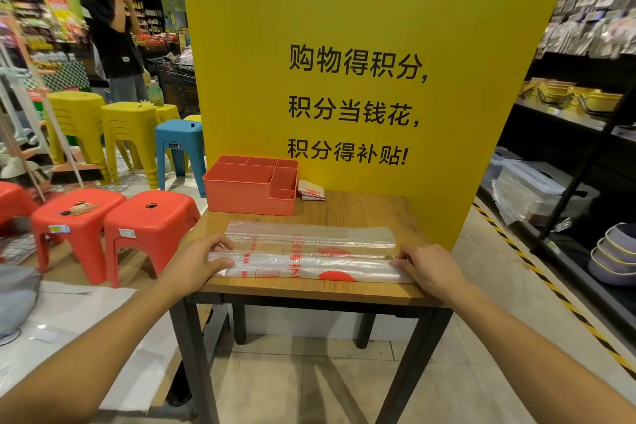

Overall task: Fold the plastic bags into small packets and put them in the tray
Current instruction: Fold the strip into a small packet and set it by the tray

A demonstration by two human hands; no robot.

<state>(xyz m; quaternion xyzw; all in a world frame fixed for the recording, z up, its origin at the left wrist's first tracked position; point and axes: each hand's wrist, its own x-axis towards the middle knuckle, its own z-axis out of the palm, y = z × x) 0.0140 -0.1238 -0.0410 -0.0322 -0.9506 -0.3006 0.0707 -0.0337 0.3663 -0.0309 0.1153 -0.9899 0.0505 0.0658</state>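
Plastic bag (pixel 309 253) pinched at each end by left hand (pixel 196 263) and right hand (pixel 430 268) — folded packet (pixel 311 190) lies beside tray (pixel 247 201).

2 bare arms are all that shows of the person. The left forearm (pixel 103 337) and the right forearm (pixel 537 344) are uncovered along their whole visible length, and the left hand (pixel 199 263) and right hand (pixel 432 268) are bare as well.

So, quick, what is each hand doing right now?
Left hand: pinches the folded plastic bag at its left end.
Right hand: pinches the same bag's right end.
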